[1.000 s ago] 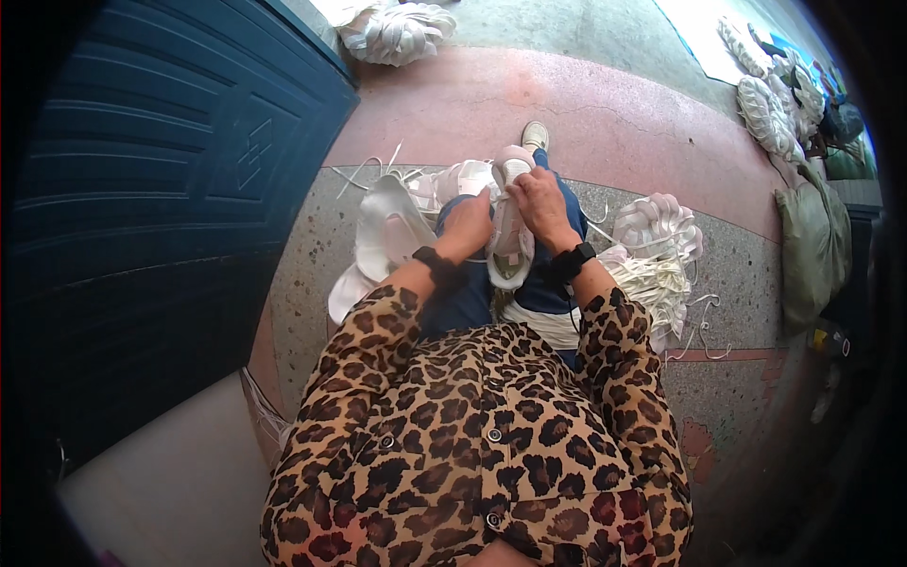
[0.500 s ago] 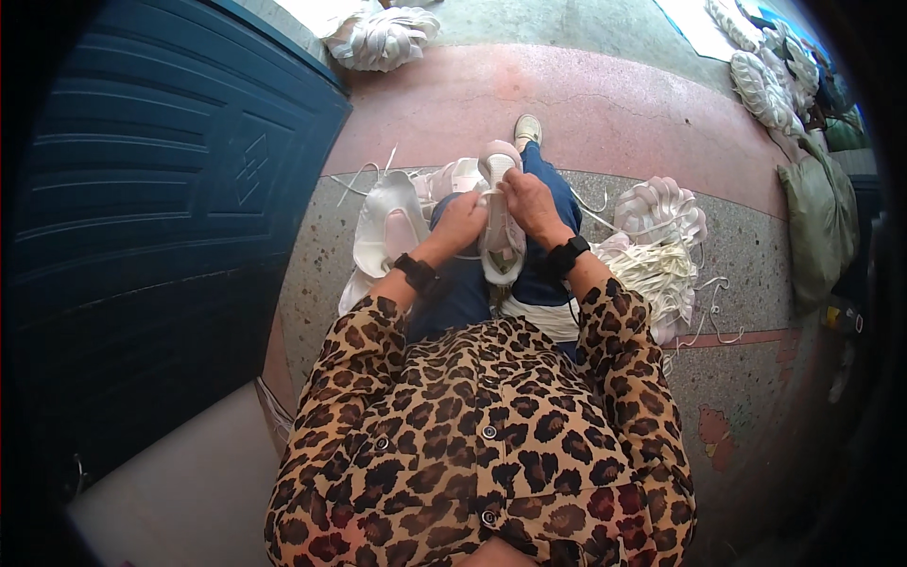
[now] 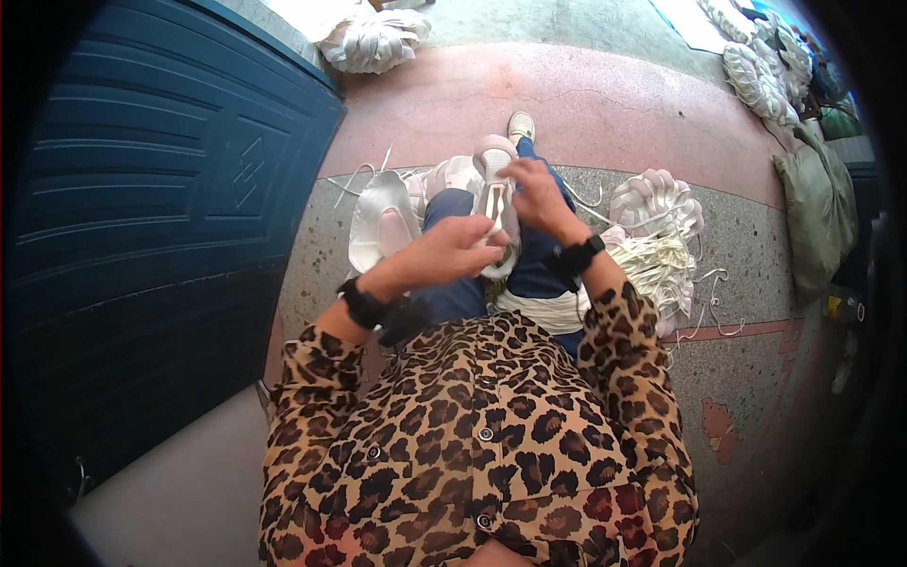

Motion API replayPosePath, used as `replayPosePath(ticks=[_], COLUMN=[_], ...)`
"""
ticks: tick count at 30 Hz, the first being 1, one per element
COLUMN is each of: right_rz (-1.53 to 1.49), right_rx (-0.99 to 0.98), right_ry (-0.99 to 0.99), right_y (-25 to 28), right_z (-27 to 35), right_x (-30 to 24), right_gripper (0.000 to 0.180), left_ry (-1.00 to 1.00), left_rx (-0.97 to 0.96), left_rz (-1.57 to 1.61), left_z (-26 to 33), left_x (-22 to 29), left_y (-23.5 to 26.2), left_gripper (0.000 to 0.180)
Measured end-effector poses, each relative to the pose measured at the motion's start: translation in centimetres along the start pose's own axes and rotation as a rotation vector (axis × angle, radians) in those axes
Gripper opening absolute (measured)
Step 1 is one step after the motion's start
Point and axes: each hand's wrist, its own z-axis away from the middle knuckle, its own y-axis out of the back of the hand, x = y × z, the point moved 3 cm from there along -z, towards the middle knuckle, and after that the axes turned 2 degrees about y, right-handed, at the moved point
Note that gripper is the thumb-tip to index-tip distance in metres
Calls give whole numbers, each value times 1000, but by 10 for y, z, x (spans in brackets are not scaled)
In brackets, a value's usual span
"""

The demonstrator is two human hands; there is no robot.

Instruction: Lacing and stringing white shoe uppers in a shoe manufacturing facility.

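Observation:
A pale pink and white shoe upper (image 3: pixel 492 161) lies lengthwise between my thighs, its rounded end away from me. My left hand (image 3: pixel 455 249) is over its near part, thumb and fingers closed on a white shoelace (image 3: pixel 497 203) that shows against the upper. My right hand (image 3: pixel 537 197) is at the upper's right edge, farther up, with bent fingers closed together beside the lace. What those fingers pinch is too small to make out. Dark bands are on both wrists.
Left of my legs lies another white shoe upper (image 3: pixel 383 222), with more uppers (image 3: pixel 449 177) behind. On the right sit a bundle of uppers (image 3: pixel 658 203) and a heap of cream laces (image 3: pixel 652 269). A blue door (image 3: pixel 179 189) stands left; a greenish sack (image 3: pixel 817 217) leans far right.
My left hand has come off the upper's left side and moved nearer to me, over its near part, with the lace. My right hand has shifted slightly, and its fingers have lifted.

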Motion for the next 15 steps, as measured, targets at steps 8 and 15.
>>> replayPosePath(ticks=[8, 15], right_rz=[-274, -729], right_rx=[43, 99], right_ry=[-68, -396], right_y=[58, 74], right_z=[62, 106], right_x=[-51, -30], right_gripper=[15, 19], left_ry=[-154, -787], left_rx=[-11, -77], left_rz=[373, 778], left_z=[81, 111], left_x=[77, 87], left_y=[71, 119], left_gripper=[15, 24])
